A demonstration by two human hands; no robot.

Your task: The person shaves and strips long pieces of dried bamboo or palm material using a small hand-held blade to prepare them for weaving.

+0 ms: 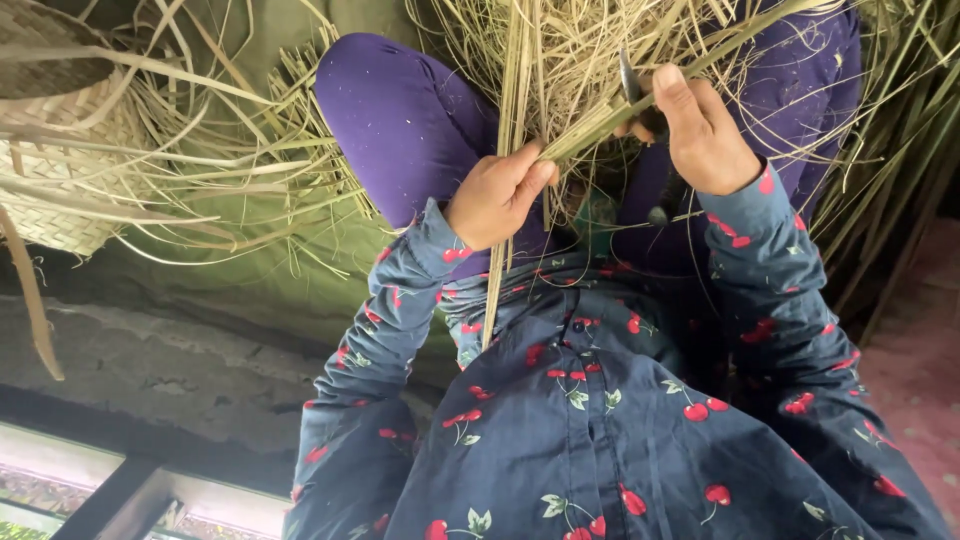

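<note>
My left hand [497, 198] is closed around a long pale dry leaf strip [512, 110] that runs up into the straw pile and hangs down over my lap. A little higher, to the right, my right hand [700, 130] pinches a greenish leaf strip [600, 125] together with a small dark blade [630, 80]. That strip slants from the left hand's fingertips up past the right thumb. Both hands work above my knees in purple trousers [400, 120]. The blade's lower part is hidden behind the right hand.
A heap of dry straw-like leaves [590, 40] covers my lap. A partly woven mat [60, 140] and loose strips lie on a green sheet [250, 270] at left. Darker green leaves [900, 140] stand at right, beside a pinkish floor [920, 360].
</note>
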